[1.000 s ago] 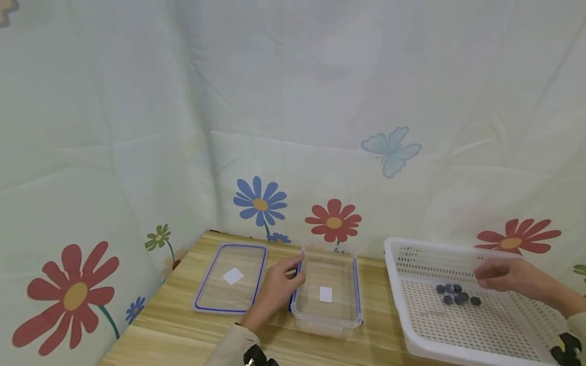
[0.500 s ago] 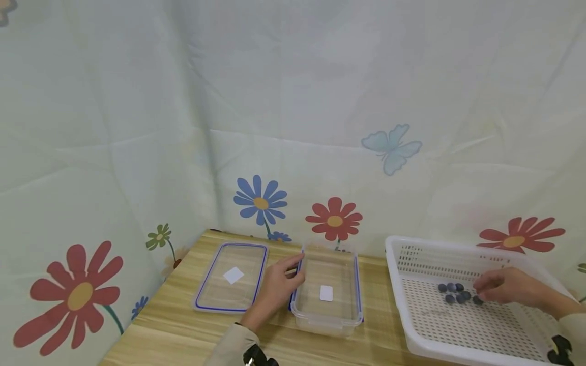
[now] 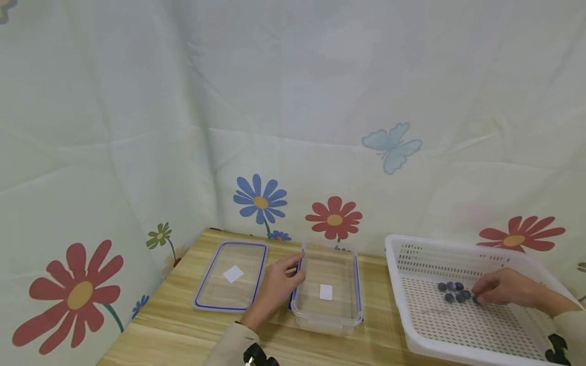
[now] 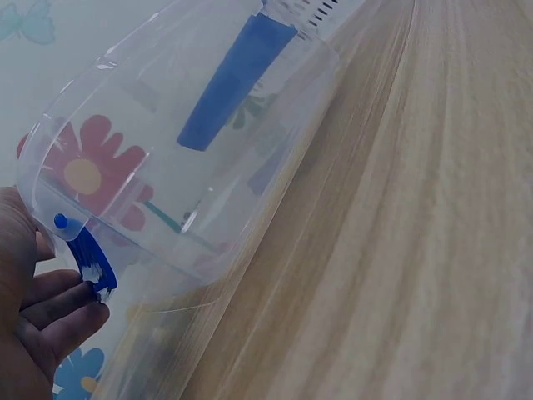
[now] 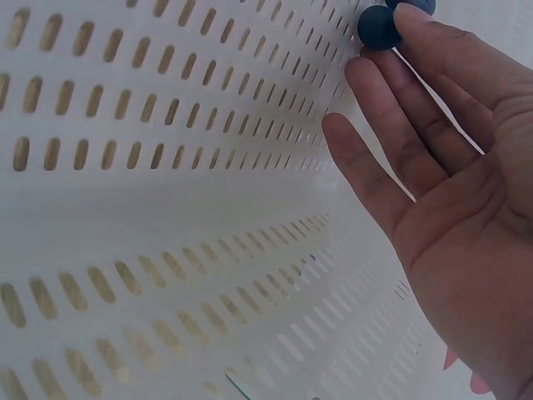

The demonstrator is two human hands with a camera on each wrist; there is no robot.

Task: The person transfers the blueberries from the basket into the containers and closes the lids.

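Here the right hand pinches a dark ball; left hand holds clear box

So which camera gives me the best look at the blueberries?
The head view: it shows the blueberries clustered on the floor of the white basket, though the right hand partly hides one. The right wrist view catches only two, close up at its top edge, one cut off. The left wrist view shows none.

pale backdrop sheet (lightly creased) | blue butterfly | red flowers | wood-grain tabletop
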